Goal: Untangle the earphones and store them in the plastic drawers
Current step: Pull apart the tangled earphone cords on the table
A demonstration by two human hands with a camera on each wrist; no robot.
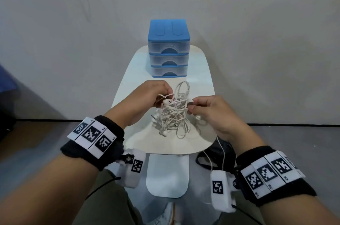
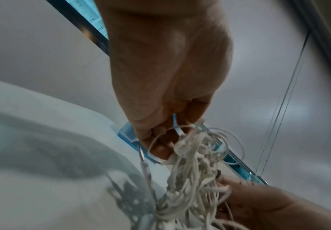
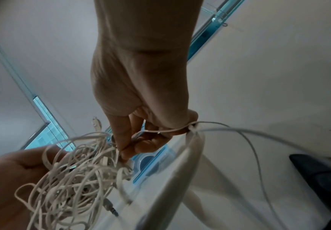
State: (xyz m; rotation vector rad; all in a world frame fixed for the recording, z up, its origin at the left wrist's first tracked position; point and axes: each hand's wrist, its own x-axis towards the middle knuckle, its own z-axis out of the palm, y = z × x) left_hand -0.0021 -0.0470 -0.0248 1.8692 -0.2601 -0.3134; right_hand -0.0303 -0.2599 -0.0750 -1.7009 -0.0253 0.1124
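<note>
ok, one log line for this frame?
phase: untangling | left hand: grips earphones | right hand: pinches cable | drawers: all closed | stored: none

bare table flanks the plastic drawers; tangled earphones block their front.

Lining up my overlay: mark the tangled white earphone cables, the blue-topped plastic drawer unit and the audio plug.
tangled white earphone cables (image 1: 173, 114), head view, middle of bundle.
blue-topped plastic drawer unit (image 1: 168, 30), head view, lid.
audio plug (image 3: 111, 209), right wrist view, metal jack.

Head view: high, looking forward and down over the white oval table. Wrist views: close, upward-tilted along each hand; all share the tangled white earphone cords.
</note>
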